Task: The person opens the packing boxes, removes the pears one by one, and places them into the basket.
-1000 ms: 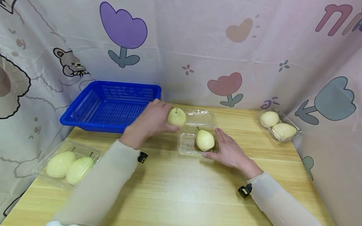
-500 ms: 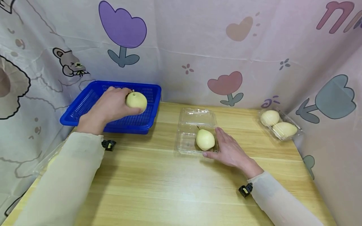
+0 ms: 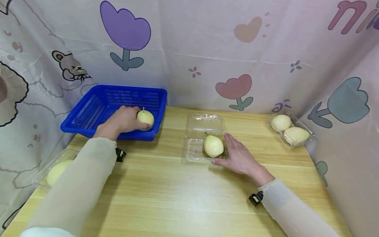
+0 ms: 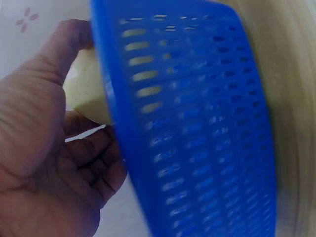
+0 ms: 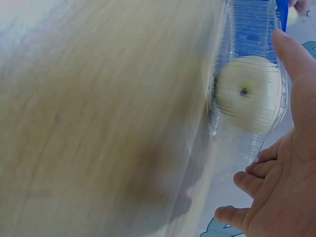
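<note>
My left hand (image 3: 125,120) grips a pale yellow pear (image 3: 145,119), stem up, at the right end of the blue plastic basket (image 3: 88,125). In the left wrist view the basket wall (image 4: 197,128) hides part of this pear (image 4: 86,89). My right hand (image 3: 241,156) rests against the right side of an open clear plastic clamshell box (image 3: 193,149), its thumb at the front edge and its fingers fairly straight. One pear (image 3: 214,146) lies in the right half of that box, near the hand; the box's lid (image 3: 205,122) lies folded back behind it.
At the back right stands a clear box (image 3: 311,136) with two pears (image 3: 296,135). Another clear box (image 3: 66,153) is at the left edge, partly hidden by the left sleeve, with a pear (image 3: 57,172) showing. A printed curtain (image 3: 189,42) encloses the wooden table (image 3: 189,194).
My left hand has carried the pear leftward from above the clamshell box to the basket, then lowered it at the basket's right end. The right hand has stayed at the box.
</note>
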### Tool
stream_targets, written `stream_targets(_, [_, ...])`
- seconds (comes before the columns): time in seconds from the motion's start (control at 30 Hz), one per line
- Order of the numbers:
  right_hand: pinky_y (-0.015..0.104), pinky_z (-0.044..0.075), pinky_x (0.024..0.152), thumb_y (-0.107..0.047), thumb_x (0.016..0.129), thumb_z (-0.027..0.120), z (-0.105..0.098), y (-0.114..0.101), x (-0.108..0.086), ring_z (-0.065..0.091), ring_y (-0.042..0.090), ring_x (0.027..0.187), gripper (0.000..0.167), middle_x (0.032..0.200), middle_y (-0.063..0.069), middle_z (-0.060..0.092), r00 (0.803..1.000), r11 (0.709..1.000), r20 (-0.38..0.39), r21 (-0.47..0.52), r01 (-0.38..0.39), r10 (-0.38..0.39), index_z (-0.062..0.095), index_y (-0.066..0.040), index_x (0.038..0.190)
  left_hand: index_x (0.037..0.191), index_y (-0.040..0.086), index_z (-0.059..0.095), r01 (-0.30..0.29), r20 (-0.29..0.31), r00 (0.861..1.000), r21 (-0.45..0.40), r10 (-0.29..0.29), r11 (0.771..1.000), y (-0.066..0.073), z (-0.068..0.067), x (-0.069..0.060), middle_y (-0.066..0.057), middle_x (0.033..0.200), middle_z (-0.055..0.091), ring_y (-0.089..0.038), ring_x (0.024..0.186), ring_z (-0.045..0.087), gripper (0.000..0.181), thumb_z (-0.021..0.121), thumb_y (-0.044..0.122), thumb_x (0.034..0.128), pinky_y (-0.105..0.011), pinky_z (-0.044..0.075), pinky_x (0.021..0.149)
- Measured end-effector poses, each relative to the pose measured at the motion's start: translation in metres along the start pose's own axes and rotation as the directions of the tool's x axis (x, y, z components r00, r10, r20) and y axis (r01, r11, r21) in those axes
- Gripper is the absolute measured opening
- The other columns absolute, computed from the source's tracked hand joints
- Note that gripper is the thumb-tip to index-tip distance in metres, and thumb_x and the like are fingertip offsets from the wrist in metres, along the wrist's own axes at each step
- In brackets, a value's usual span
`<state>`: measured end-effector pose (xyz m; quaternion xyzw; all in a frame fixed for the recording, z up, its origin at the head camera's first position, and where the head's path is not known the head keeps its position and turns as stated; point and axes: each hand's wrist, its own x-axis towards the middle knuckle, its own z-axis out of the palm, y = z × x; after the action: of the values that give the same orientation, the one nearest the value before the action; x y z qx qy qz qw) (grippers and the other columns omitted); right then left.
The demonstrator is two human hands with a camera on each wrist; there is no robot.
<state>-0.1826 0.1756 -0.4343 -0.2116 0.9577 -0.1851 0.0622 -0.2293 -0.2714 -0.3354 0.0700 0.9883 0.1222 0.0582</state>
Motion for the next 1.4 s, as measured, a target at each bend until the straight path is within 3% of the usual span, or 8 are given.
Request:
stream_targets(0.13, [0.061,0.023,0.129,-0.092,0.081,0.057,0.000,0.000,0.000,0.019,0.042,0.161,0.136,0.175,0.023,0.014,1.000,1.000,0.000,0.000,0.002,-0.002,0.009,0.000,0.168,0.132,-0.009,0.061,0.011,0.025,1.000,0.014,-0.011,1.000,-0.002,0.006,0.004,-0.022,0.110,0.072,-0.043,0.102,0.059,0.078,0.076,0.055,0.0908,-0.057,0.049,0.092])
stream_targets(0.3, [0.061,0.022,0.129,-0.089,0.082,0.060,0.000,0.000,0.001,0.020,0.042,0.161,0.134,0.175,0.023,0.015,1.000,1.000,-0.004,0.000,0.000,0.000,0.010,0.001,0.168,0.113,-0.003,0.065,0.004,0.048,0.999,0.022,-0.005,1.000,-0.005,0.012,0.009,-0.015,0.094,0.070,-0.034,0.084,0.060,0.065,0.076,0.056,0.0904,-0.048,0.052,0.076])
stream_targets(0.43, [0.061,0.022,0.129,-0.088,0.082,0.062,0.001,-0.001,0.001,0.020,0.042,0.161,0.134,0.175,0.024,0.015,1.000,1.000,-0.003,-0.002,-0.001,0.001,0.010,0.000,0.168,0.106,-0.001,0.065,0.009,0.080,0.997,0.041,-0.013,0.999,-0.008,0.015,0.012,-0.012,0.089,0.068,-0.032,0.080,0.058,0.063,0.076,0.059,0.0899,-0.046,0.051,0.073])
stream_targets(0.7, [0.060,0.022,0.129,-0.091,0.081,0.058,0.002,-0.001,0.002,0.019,0.041,0.161,0.135,0.175,0.023,0.015,1.000,1.000,-0.001,-0.017,-0.006,0.006,0.008,-0.001,0.168,0.122,-0.004,0.064,0.033,0.137,0.990,0.007,-0.034,0.999,-0.011,0.019,0.018,-0.016,0.104,0.071,-0.032,0.089,0.061,0.071,0.075,0.059,0.0906,-0.049,0.053,0.082])
stream_targets(0.97, [0.061,0.022,0.129,-0.089,0.082,0.060,0.001,-0.001,0.002,0.020,0.042,0.161,0.134,0.174,0.024,0.015,1.000,1.000,-0.005,-0.019,-0.003,0.003,0.010,0.001,0.168,0.141,-0.011,0.055,0.009,0.174,0.985,-0.005,-0.008,1.000,-0.014,0.021,0.022,-0.030,0.133,0.065,-0.042,0.114,0.063,0.079,0.076,0.047,0.0930,-0.061,0.051,0.102])
stream_targets(1.4, [0.061,0.023,0.129,-0.086,0.084,0.062,0.000,-0.001,0.001,0.022,0.043,0.160,0.131,0.174,0.025,0.017,1.000,0.999,-0.018,-0.030,0.011,-0.012,0.012,0.002,0.167,0.149,-0.010,0.047,0.057,0.255,0.966,-0.068,-0.038,0.996,-0.005,0.015,0.020,-0.032,0.141,0.059,-0.045,0.120,0.059,0.079,0.079,0.038,0.0952,-0.065,0.048,0.108])
